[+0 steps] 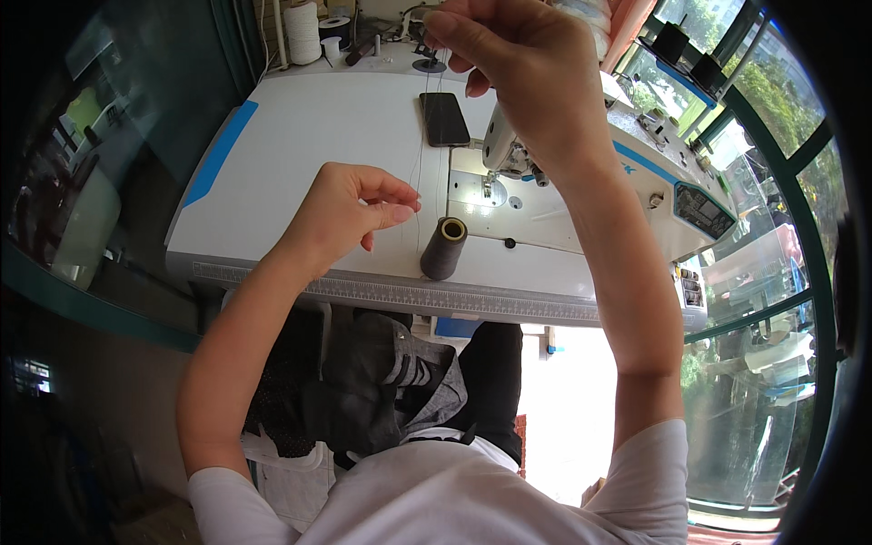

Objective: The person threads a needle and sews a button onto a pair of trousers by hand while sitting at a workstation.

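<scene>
Thin thread point(419, 163) runs between my two hands above a white sewing table. My left hand point(361, 211) pinches it between thumb and fingertips, left of a cone of dark grey thread point(443, 251) that stands upright near the table's front edge. Raised high in front of me, my right hand point(524, 61) has thumb and forefinger pinched together on thread strands that hang down from it. It partly hides the head of an industrial sewing machine point(503, 139), whose lit needle plate point(477, 189) lies behind the cone.
A black smartphone point(445, 119) lies behind the needle plate. White and dark thread spools point(302, 34) stand at the back left. A small black round piece point(509, 242) lies right of the cone. The ruler strip point(436, 298) edges the table; dark and grey fabric point(381, 381) lies over my lap.
</scene>
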A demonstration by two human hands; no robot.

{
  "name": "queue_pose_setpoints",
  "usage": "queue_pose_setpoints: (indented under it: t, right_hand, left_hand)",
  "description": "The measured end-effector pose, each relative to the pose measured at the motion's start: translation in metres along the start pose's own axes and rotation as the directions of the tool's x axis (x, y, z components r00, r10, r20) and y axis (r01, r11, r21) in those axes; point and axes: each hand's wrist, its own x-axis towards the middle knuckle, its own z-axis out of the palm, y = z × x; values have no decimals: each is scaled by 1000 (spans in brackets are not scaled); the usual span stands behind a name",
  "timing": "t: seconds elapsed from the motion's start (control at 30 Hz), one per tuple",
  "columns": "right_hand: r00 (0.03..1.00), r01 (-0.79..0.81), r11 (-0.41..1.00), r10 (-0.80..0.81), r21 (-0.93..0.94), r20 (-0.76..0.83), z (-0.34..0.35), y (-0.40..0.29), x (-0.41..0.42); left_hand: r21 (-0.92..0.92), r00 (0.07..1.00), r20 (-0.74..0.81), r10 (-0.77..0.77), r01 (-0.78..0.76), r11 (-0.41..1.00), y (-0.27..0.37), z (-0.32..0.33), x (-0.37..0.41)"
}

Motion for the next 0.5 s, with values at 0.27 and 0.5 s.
queue_pose_setpoints:
  t: [0.27, 0.5]
  right_hand:
    - [995, -78, 985, 66, 154, 80, -7, -14, 4]
    - [994, -68, 982, 53, 174, 94, -27, -14, -1]
  left_hand:
    - [-158, 885, -299, 357, -415, 896, 77, -37, -12]
    - [-662, 962, 29, 272, -185, 726, 92, 0, 6]
